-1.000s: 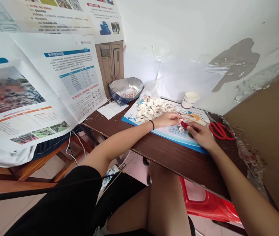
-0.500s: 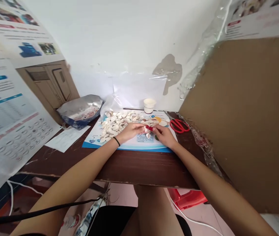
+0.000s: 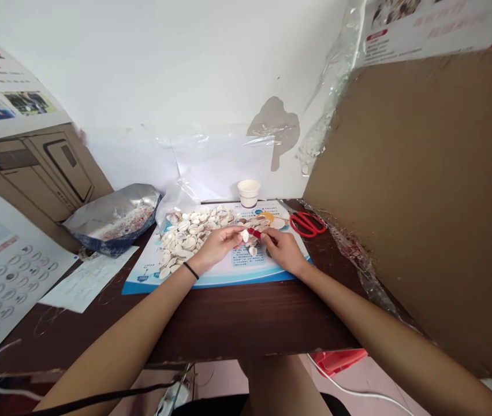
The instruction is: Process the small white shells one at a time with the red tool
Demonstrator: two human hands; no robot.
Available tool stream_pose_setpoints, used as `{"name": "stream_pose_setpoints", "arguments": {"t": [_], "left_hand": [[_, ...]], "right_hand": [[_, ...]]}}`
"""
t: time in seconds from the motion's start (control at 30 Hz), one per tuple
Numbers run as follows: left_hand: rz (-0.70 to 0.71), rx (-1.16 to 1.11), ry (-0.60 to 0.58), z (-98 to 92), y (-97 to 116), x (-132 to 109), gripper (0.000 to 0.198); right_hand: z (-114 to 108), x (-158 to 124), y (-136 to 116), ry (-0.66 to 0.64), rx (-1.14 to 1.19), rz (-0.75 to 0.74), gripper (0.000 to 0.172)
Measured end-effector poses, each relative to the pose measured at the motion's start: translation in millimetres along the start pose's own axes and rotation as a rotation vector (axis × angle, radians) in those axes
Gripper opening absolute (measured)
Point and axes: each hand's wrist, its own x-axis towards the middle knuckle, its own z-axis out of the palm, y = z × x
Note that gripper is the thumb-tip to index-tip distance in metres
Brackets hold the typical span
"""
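Both my hands work together over a printed blue-and-white mat (image 3: pixel 228 276) on the desk. My left hand (image 3: pixel 216 247) pinches a small white shell (image 3: pixel 245 236) at its fingertips. That shell meets a small red piece (image 3: pixel 254 233), whose far end sits in the fingers of my right hand (image 3: pixel 283 250). What the red piece is cannot be told at this size. A heap of pale seashells (image 3: pixel 187 237) lies on the mat just left of my left hand, and one loose shell (image 3: pixel 253 251) lies below the red piece.
Red-handled scissors (image 3: pixel 307 225) lie right of the mat, and a paper cup (image 3: pixel 248 193) stands behind it. A foil bag (image 3: pixel 114 219) and a paper sheet (image 3: pixel 85 283) lie on the brown desk (image 3: pixel 246 318) at left. A cardboard panel (image 3: pixel 414 196) rises at right.
The view has swung and now sits squarer to the desk, with the mat nearer the middle. My hands stay together on the red piece and shell.
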Motion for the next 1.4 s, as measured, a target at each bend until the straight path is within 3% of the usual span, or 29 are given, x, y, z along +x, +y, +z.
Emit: {"name": "stream_pose_setpoints", "arguments": {"t": [0.1, 0.27, 0.47, 0.7, 0.9, 1.07, 1.23, 1.3, 1.4], "left_hand": [[-0.019, 0.011, -0.009, -1.4, 1, 1, 0.05], [0.004, 0.011, -0.005, -0.7, 0, 2, 0.05], [-0.004, -0.006, 0.008, 1.5, 1, 1, 0.044], [0.033, 0.021, -0.073, 1.7, 4, 1, 0.041], [-0.016, -0.156, -0.021, -3.6, -1, 4, 0.047], [-0.072, -0.251, -0.002, -5.6, 1, 5, 0.05], [-0.103, -0.247, 0.001, -6.1, 7, 3, 0.045], [-0.123, -0.243, 0.013, -6.4, 8, 3, 0.047], [-0.131, -0.213, 0.033, -6.0, 9, 2, 0.046]], "right_hand": [[1, 0, 0, 0.033, 0.019, 0.028, 0.032], [-2, -3, -7, -0.131, 0.02, -0.101, 0.035], [-12, -2, -7, -0.306, 0.009, -0.099, 0.039], [-10, -1, -3, -0.209, 0.062, -0.066, 0.048], [-6, -5, -6, -0.329, -0.091, -0.156, 0.04], [-8, 3, -7, -0.356, 0.019, -0.068, 0.046], [-15, 17, -11, -0.51, 0.148, 0.016, 0.043], [-14, 18, -10, -0.483, 0.191, 0.056, 0.043], [-6, 12, -7, -0.261, 0.134, 0.013, 0.043]]}}
